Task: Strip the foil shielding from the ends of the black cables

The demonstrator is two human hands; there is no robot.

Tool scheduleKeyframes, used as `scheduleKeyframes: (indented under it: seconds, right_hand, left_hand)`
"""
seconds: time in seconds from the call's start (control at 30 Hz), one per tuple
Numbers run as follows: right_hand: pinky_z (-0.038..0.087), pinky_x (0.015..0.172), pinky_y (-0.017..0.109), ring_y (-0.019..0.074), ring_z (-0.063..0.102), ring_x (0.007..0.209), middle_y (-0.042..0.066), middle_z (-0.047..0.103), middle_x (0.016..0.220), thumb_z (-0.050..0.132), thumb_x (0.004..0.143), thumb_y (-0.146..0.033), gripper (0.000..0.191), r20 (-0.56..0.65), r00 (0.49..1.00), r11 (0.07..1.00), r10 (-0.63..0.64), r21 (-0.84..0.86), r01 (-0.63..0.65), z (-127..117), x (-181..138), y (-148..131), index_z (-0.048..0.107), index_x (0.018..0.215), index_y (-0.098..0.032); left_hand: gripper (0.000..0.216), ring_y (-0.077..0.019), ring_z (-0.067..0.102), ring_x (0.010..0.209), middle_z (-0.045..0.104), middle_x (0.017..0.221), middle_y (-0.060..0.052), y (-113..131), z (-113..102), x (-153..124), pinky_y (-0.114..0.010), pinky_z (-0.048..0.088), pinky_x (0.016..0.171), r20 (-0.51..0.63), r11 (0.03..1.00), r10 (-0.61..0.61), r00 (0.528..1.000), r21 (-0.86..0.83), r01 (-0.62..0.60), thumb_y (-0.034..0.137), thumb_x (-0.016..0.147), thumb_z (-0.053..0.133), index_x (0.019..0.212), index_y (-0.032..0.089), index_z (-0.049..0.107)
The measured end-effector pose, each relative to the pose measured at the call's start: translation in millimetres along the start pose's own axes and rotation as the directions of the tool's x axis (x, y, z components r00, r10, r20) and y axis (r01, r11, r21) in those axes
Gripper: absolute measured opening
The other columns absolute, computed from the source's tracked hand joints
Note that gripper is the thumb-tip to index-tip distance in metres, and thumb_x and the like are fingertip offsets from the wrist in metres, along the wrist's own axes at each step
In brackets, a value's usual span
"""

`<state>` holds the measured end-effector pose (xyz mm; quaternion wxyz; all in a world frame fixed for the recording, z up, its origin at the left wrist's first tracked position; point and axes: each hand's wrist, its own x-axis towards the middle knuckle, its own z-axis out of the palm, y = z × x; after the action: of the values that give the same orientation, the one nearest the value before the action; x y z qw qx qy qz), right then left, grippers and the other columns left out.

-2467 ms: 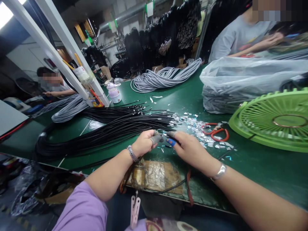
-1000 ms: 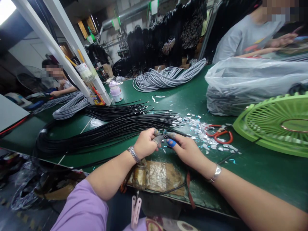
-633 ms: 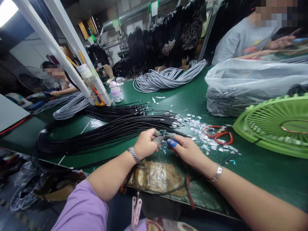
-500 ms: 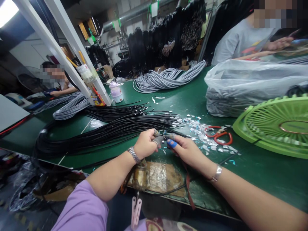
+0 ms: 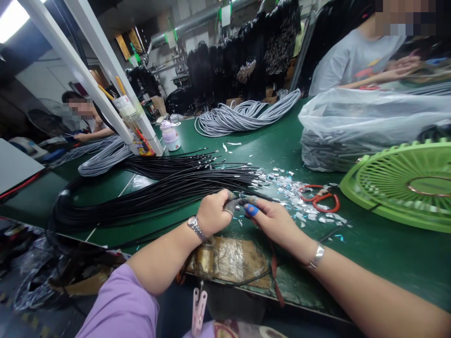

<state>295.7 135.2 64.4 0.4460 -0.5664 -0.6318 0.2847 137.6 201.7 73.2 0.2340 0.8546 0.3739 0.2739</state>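
Just on the near side of the black bundle (image 5: 165,192), the left hand (image 5: 214,214) and right hand (image 5: 276,219), fingertips pinched together, hold what seems a thin black cable (image 5: 241,201), probably light and springy, best gripped behind its delicate wire ends.

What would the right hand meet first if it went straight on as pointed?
Probably the left hand: the right hand points at it from close by. Depth is unclear there, and anything thin between them is too small to make out.
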Motion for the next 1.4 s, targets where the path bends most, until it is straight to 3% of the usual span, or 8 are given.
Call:
scheduleKeyframes:
  seconds: [0.13,0.23,0.33,0.47,0.63,0.93,1.13,1.4]
  right_hand:
    - [0.044,0.051,0.028,0.0172,0.053,0.054,0.0,0.06,0.058,0.045,0.083,-0.032,0.025,-0.013,0.999,0.998,-0.053,-0.018,0.052,-1,0,0,0.067,0.076,-0.022]
    - [0.046,0.057,0.029,0.0185,0.058,0.06,0.001,0.065,0.064,0.045,0.084,-0.032,0.025,-0.028,0.996,0.995,-0.083,-0.052,0.081,-1,0,3,0.068,0.077,-0.021]
    - [0.047,0.059,0.03,0.0194,0.059,0.063,0.003,0.067,0.066,0.046,0.084,-0.03,0.026,-0.04,0.994,0.989,-0.1,-0.112,0.095,0,0,7,0.066,0.073,-0.02]
    - [0.047,0.057,0.029,0.0189,0.06,0.061,0.003,0.068,0.067,0.046,0.085,-0.028,0.025,-0.04,0.991,0.98,-0.128,-0.16,0.12,0,0,9,0.066,0.072,-0.02]
    - [0.047,0.057,0.028,0.0179,0.059,0.06,0.003,0.068,0.067,0.047,0.085,-0.026,0.023,-0.046,0.985,0.971,-0.169,-0.178,0.159,-1,-1,7,0.068,0.077,-0.02]
    - [0.048,0.06,0.029,0.0192,0.063,0.065,0.006,0.07,0.073,0.047,0.086,-0.027,0.024,-0.052,0.967,0.949,-0.248,-0.214,0.232,-3,-2,7,0.07,0.083,-0.02]
    - [0.051,0.063,0.03,0.0199,0.065,0.067,0.006,0.073,0.079,0.048,0.085,-0.03,0.024,-0.102,0.971,0.962,-0.215,-0.193,0.193,-4,-3,4,0.069,0.089,-0.02]
    - [0.049,0.061,0.03,0.0197,0.063,0.066,0.004,0.071,0.074,0.046,0.085,-0.032,0.026,-0.039,0.99,0.984,-0.132,-0.128,0.126,-1,-3,1,0.068,0.083,-0.019]
  left_hand:
    - [0.006,-0.0139,0.059,0.069,0.065,0.077,-0.003,-4,3,1,-0.023,0.043,0.065,-0.039,0.989,0.015,0.999,-0.149,-0.021,0.023,0.079,0.056,0.083,0.018,0.057]
    - [0.008,-0.0116,0.054,0.063,0.062,0.069,-0.001,-3,2,3,-0.022,0.041,0.06,-0.029,0.981,-0.012,1.0,-0.196,0.007,0.025,0.079,0.055,0.077,0.017,0.056]
    - [0.017,-0.0091,0.047,0.053,0.055,0.058,0.002,-1,1,5,-0.021,0.036,0.051,0.052,0.943,-0.076,0.996,-0.322,0.089,0.032,0.079,0.056,0.072,0.016,0.054]
    - [0.036,-0.0058,0.038,0.042,0.045,0.047,0.006,2,0,8,-0.019,0.029,0.042,0.198,0.811,-0.174,0.965,-0.527,0.254,0.049,0.072,0.062,0.067,0.017,0.049]
    - [0.048,-0.0024,0.025,0.031,0.042,0.043,0.009,5,-3,11,-0.018,0.015,0.032,0.354,0.648,-0.253,0.901,-0.629,0.429,0.06,0.061,0.069,0.067,0.018,0.046]
    - [0.048,-0.0007,0.02,0.028,0.04,0.039,0.01,0,-10,15,-0.018,0.006,0.031,0.536,0.426,-0.164,0.828,-0.718,0.55,0.054,0.057,0.076,0.068,0.016,0.048]
    - [0.051,-0.0006,0.022,0.028,0.041,0.04,0.009,0,-8,15,-0.019,0.006,0.032,0.482,0.427,-0.163,0.861,-0.752,0.502,0.058,0.057,0.075,0.068,0.014,0.051]
    - [0.054,-0.0011,0.026,0.03,0.044,0.043,0.009,1,-6,14,-0.018,0.009,0.032,0.439,0.496,-0.19,0.878,-0.729,0.472,0.06,0.055,0.075,0.067,0.016,0.046]
